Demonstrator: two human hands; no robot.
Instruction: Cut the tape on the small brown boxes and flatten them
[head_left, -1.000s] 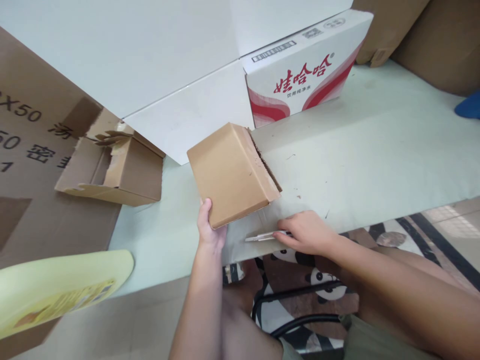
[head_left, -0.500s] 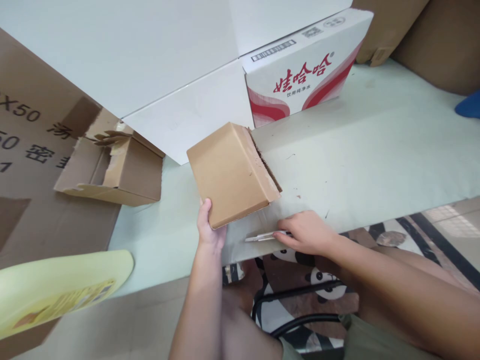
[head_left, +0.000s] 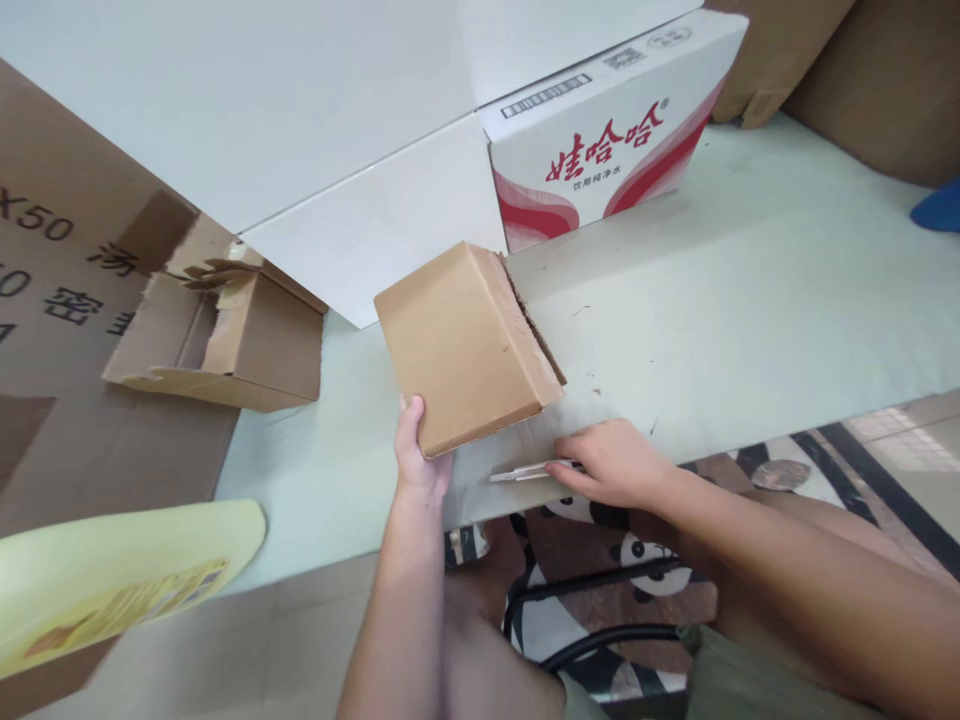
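Note:
My left hand [head_left: 422, 450] grips the near left corner of a brown cardboard box [head_left: 457, 350], thumb on the upper face and the other fingers hidden beneath. The box is tilted above the pale table, and its right edge is torn and ragged. Just right of it, my right hand [head_left: 611, 462] is closed around a utility knife [head_left: 525, 472]. Its blade is out and points left, below the box and apart from it.
An opened cardboard box [head_left: 262, 340] with torn flaps stands at the left. A white and red carton [head_left: 607, 150] and large white boxes [head_left: 360, 220] line the back. A pale yellow bottle [head_left: 150, 560] lies in the left foreground; a blue object [head_left: 937, 208] shows at far right.
Both hands, the cardboard box and the knife hold almost the same positions. The view has shifted very slightly.

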